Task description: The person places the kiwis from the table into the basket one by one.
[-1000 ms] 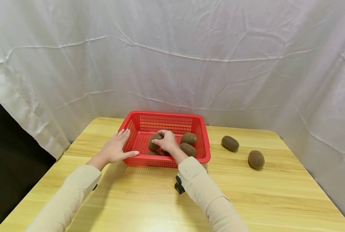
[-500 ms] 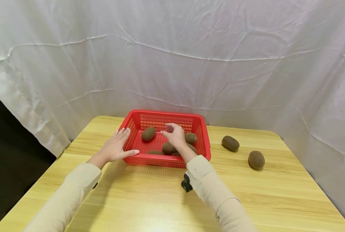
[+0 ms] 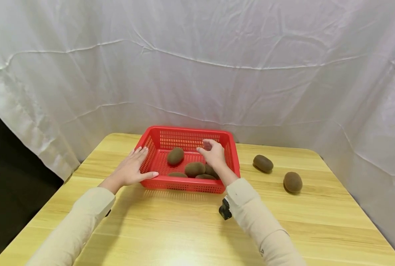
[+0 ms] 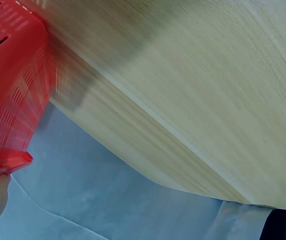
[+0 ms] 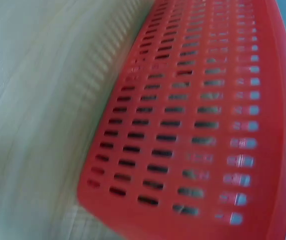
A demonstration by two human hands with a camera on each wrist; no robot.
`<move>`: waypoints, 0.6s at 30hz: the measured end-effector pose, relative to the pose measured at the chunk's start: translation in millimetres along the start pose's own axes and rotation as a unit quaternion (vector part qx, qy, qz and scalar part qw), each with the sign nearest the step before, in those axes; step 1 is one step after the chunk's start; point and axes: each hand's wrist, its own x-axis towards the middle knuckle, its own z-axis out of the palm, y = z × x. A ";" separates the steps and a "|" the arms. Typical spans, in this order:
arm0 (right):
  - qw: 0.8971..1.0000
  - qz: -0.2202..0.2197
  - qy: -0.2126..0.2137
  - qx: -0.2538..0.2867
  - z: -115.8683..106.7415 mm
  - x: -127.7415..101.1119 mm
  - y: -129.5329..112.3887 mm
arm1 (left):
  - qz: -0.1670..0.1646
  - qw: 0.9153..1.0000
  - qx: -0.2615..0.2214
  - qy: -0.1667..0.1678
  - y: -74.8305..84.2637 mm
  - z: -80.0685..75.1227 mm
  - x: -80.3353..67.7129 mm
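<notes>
Lying on the wooden table [image 3: 171, 229], in front of the white cloth backdrop [image 3: 197, 66]: the red plastic basket [image 3: 187, 135]. Reaching from its left, arm stretched forward: left hand [image 3: 131, 170], flat and relaxed, fingers straight against the basket's left wall, thumb along the near rim, grasping nothing. Hovering over the basket's right half, wrist raised: right hand [image 3: 213, 153], fingers loosely spread, released, holding nothing. Resting inside the basket: several kiwis [image 3: 175, 155], the nearest just left of the right hand. Sitting well right of the basket: two more kiwis on the table [image 3: 263, 163].
</notes>
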 end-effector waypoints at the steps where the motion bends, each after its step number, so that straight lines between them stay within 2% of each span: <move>1: 1.000 -0.002 0.001 0.004 -2.2 0.2 0.7 | 0.000 1.000 -0.001 0.000 -0.2 0.2 0.0; 8: 1.000 -0.004 0.011 0.012 -19.3 2.2 5.8 | -0.005 1.000 0.004 -0.002 -1.3 -0.2 0.0; 18: 0.999 -0.032 0.012 0.032 -38.9 2.6 15.8 | -0.008 1.000 0.002 -0.002 -1.4 -0.9 0.8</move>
